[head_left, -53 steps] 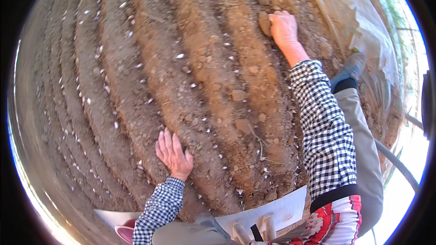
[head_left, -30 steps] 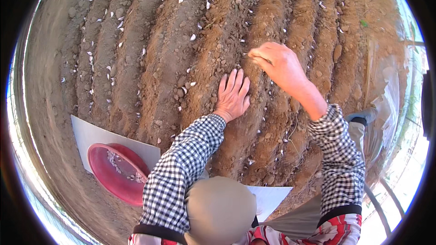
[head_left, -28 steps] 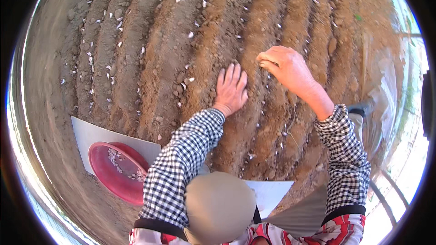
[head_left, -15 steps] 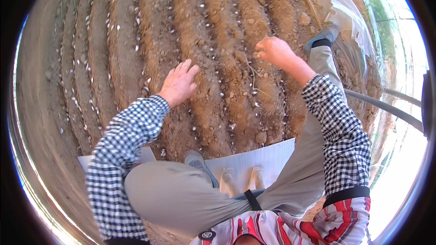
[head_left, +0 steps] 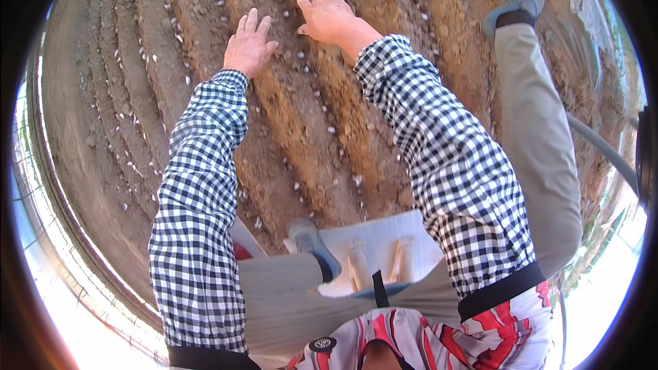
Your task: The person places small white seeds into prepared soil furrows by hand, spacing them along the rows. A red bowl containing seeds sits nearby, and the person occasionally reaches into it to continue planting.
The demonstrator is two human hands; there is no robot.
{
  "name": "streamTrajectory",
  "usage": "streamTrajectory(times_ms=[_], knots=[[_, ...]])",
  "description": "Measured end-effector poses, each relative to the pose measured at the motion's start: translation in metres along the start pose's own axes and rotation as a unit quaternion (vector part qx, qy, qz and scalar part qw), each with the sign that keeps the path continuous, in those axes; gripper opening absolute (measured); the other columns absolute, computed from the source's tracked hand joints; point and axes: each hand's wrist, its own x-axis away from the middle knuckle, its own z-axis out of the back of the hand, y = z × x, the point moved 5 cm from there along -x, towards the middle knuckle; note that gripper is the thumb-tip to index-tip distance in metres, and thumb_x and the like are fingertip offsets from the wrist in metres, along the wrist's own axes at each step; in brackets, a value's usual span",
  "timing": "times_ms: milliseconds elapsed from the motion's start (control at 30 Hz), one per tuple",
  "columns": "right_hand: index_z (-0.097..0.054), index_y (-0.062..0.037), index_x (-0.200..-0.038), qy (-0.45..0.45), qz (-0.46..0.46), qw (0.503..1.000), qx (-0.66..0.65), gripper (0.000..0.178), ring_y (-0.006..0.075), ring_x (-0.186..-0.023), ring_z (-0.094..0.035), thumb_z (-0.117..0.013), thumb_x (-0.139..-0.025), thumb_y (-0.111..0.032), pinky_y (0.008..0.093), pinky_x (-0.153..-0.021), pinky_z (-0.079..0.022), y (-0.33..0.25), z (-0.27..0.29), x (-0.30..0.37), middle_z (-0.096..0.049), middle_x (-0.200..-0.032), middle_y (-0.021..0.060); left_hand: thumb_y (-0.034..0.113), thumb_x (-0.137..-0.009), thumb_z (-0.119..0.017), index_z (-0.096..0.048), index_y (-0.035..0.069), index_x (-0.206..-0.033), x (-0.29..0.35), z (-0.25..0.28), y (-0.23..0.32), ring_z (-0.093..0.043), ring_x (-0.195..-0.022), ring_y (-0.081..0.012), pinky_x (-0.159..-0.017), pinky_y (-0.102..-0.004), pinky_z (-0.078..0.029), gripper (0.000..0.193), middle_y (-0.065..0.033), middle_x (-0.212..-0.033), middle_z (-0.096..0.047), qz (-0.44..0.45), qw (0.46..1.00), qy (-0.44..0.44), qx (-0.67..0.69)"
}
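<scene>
Lying at the bottom centre of the frame, a pale board (head_left: 380, 250) is nearest you, your grey shoe (head_left: 306, 238) at its left edge. Beyond it, small white clove-like pieces (head_left: 357, 179) lie along the furrows (head_left: 336, 142) from the centre to the top. Working well among them probably calls for a light touch, fingertips in the groove and the soil ridges (head_left: 291, 133) unflattened, so that no piece slips out of line. Your checked sleeves (head_left: 459, 157) stretch well forward. Left of top centre, your left hand (head_left: 249, 46) is palm down, fingers fanned, gripping nothing visible. Slightly higher, your right hand (head_left: 330, 17) is palm down too, fingers parted and loosely bent, nothing seen in them. Whether either touches the soil, you cannot tell.
</scene>
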Motion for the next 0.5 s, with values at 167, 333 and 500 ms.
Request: streamTrajectory(times_ms=[167, 333, 500], knots=[[-0.039, -0.0099, -0.152, -0.093, 0.065, 0.993, 0.016, 0.072, 0.0396, -0.146, -0.032, -0.071, -0.091, -0.031, 0.0612, -0.116, -0.029, -0.027, -0.011, 0.105, -0.040, -0.155, 0.0154, 0.037, -0.097, -0.060, -0.032, 0.008, -0.157, 0.087, -0.030, 0.053, -0.020, -0.152, -0.0449, -0.123, -0.0491, -0.027, 0.072, -0.0220, -0.166, -0.020, -0.006, 0.998, -0.045, 0.039], [-0.035, -0.0143, -0.157, -0.140, 0.091, 0.985, 0.045, 0.065, 0.0406, -0.149, -0.028, -0.057, -0.097, -0.024, 0.0732, -0.115, -0.016, -0.063, 0.006, 0.215, -0.035, -0.160, 0.0163, 0.037, -0.094, -0.065, -0.032, 0.012, -0.158, 0.191, -0.038, 0.124, -0.019, -0.151, -0.0482, -0.124, -0.0495, -0.025, 0.076, -0.0209, -0.167, -0.017, 0.060, 0.986, -0.110, 0.108], [-0.031, -0.0101, -0.157, -0.319, 0.080, 0.944, -0.026, 0.067, 0.0570, -0.144, -0.023, -0.055, -0.096, -0.023, 0.0801, -0.097, -0.037, -0.102, 0.018, 0.338, -0.021, -0.162, 0.0268, 0.028, -0.087, -0.070, -0.036, 0.008, -0.155, 0.292, -0.067, 0.211, -0.019, -0.147, -0.0557, -0.118, -0.0519, -0.036, 0.078, -0.0253, -0.165, -0.018, 0.073, 0.972, -0.168, 0.147]])
